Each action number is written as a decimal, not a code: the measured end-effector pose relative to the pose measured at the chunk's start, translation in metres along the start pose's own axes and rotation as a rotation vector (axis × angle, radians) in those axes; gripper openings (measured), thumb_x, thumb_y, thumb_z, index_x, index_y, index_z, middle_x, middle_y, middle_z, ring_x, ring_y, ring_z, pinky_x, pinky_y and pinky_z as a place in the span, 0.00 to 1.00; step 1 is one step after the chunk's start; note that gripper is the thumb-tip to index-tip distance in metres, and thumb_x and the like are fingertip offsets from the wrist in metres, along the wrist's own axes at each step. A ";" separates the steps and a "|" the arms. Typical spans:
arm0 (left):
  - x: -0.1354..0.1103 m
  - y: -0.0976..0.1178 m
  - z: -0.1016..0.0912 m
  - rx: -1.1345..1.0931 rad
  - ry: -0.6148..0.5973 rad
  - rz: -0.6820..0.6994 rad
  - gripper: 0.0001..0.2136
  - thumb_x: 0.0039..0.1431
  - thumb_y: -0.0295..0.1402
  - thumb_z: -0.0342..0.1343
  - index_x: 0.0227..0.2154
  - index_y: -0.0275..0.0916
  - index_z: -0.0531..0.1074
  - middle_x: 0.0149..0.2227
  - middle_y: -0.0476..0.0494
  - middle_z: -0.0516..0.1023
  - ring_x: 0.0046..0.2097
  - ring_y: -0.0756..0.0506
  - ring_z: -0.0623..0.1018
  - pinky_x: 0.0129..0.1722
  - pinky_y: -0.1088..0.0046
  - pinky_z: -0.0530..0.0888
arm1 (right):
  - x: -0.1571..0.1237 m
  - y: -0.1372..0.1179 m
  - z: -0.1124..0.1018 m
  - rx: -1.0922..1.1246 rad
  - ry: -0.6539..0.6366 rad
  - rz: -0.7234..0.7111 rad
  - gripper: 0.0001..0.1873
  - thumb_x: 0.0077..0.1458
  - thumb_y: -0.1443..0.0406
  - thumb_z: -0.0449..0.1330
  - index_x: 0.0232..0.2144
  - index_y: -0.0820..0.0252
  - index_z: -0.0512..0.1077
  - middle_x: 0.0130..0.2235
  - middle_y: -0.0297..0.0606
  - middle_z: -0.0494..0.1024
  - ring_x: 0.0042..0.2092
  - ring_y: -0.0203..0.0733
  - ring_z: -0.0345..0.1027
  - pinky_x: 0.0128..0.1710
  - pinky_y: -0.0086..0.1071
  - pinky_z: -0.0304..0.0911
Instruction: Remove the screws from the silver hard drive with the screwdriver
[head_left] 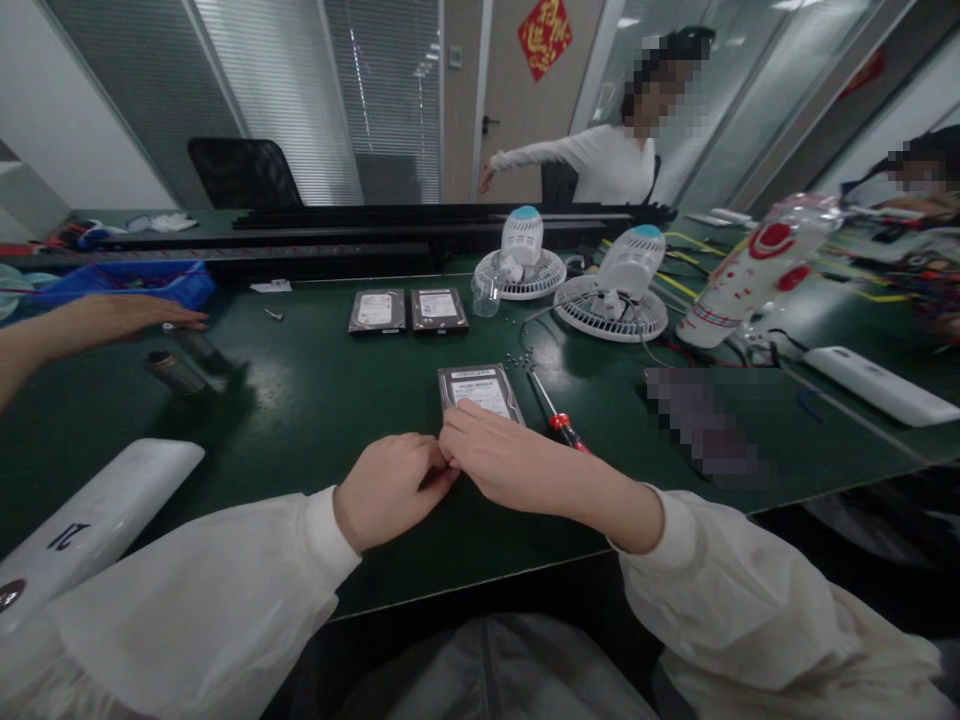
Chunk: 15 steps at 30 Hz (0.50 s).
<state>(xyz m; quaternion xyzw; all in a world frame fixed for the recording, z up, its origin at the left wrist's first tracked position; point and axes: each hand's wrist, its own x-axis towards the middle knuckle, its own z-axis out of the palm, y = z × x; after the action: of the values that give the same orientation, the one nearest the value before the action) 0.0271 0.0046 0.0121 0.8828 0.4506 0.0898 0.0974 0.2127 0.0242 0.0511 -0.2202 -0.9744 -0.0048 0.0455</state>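
A hard drive (480,385) with a white label lies on the green table, its near part covered by my right hand (506,462). The fingers of that hand are closed and bent down over the drive's near left corner. There they meet the fingertips of my left hand (394,488), which is closed too. Whatever the fingertips pinch is too small or hidden. Just right of the drive lies a screwdriver (559,415) with a red and black handle. Small screws (520,358) are scattered by its tip.
Two more hard drives, one left (377,311) and one right (439,310), lie farther back. Behind stand two white fans (523,250). Another person's hand (112,318) reaches in at left above metal cylinders (174,372). A decorated bottle (739,275) and a pixelated flat object (701,425) are at right.
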 end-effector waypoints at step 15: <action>0.000 0.001 0.000 0.020 0.000 -0.002 0.12 0.67 0.36 0.48 0.31 0.38 0.73 0.34 0.43 0.79 0.36 0.42 0.78 0.37 0.65 0.72 | 0.002 -0.002 0.000 -0.142 0.018 -0.050 0.10 0.57 0.78 0.51 0.34 0.69 0.72 0.36 0.46 0.73 0.42 0.48 0.63 0.45 0.40 0.60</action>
<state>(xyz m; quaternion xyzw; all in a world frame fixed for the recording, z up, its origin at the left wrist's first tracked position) 0.0281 0.0043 0.0128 0.8833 0.4524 0.0852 0.0886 0.2106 0.0235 0.0511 -0.1986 -0.9763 -0.0770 0.0383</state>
